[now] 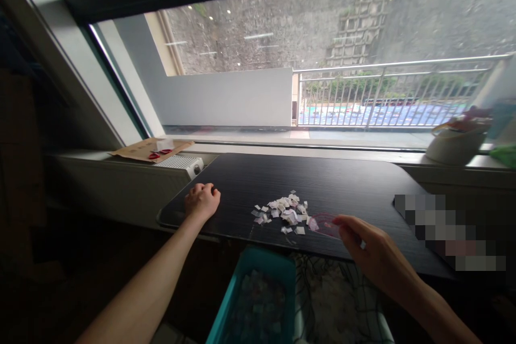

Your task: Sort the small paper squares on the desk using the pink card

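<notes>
My right hand (366,239) pinches the edge of a thin, see-through pink bag (325,226), which lies low over the dark table (338,183). The far end of the bag touches the loose pile of small white paper scraps (287,208) at the table's front middle. Some of the scraps look like clear plastic. Over by the left edge, my left hand (202,200) rests on the tabletop with its fingers curled in, and nothing shows in it. It is well apart from the pile.
Below the table's front edge stands a teal bin (237,285) with many small pieces inside. A pale, dark-lined bag or cloth (306,290) is beside it. Red-handled scissors (160,154) lie on brown paper (133,150) on the sill. A white pot (455,145) stands at right.
</notes>
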A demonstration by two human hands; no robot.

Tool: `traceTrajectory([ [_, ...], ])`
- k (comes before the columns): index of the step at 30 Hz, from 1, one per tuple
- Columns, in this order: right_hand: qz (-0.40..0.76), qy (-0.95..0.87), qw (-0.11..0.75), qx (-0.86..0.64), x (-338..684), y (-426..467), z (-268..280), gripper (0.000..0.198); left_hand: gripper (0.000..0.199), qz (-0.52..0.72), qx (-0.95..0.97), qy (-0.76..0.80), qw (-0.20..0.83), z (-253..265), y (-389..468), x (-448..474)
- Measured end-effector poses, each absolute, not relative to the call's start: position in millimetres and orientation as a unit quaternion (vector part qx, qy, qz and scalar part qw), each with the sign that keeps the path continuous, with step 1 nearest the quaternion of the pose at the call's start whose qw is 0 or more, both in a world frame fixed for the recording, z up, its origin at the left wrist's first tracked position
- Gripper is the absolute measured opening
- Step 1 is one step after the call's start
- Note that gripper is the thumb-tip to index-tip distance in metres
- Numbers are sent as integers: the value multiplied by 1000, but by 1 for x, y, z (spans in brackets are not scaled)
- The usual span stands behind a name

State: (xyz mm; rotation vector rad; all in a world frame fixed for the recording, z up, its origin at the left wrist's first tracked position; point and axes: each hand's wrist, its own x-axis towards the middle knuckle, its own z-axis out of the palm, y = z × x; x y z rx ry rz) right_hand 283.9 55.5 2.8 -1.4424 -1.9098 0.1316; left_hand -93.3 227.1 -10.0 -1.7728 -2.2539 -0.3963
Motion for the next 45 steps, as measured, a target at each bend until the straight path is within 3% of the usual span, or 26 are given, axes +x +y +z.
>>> traceTrajectory([
  [9, 37, -750, 314, -581, 277, 48, 13, 25, 28, -135, -609, -771, 129, -11, 229, -94],
  [29, 73, -735, 332, -587, 273, 52, 16, 26, 28, -141, -608, -772, 121, -12, 230, -96],
  [45, 131, -720, 294, -615, 300, 36, 7, 27, 28, -143, -608, -773, 110, -9, 228, -94],
])
